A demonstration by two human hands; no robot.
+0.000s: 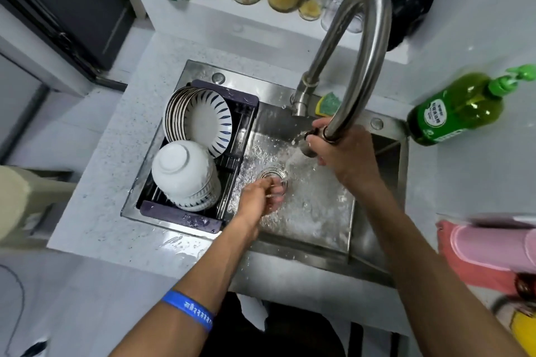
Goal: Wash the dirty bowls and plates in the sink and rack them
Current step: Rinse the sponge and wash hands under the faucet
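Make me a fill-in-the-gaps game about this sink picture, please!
1. The right hand holds the faucet's spray ____.
2. The left hand is over the sink's ____.
3. The washed plates stand in the rack on the ____ side of the sink.
4. The soap bottle lying on the counter is ____.

Missing words: head; drain; left; green

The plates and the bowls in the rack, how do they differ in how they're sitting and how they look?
The plates stand on edge in a row at the far end of the rack; the bowls are stacked upside down at the near end. The front plate shows dark blue strokes all round its inner rim; the top bowl shows mostly plain white, with blue pattern only low on the stack. Both are white and blue tableware, already racked.
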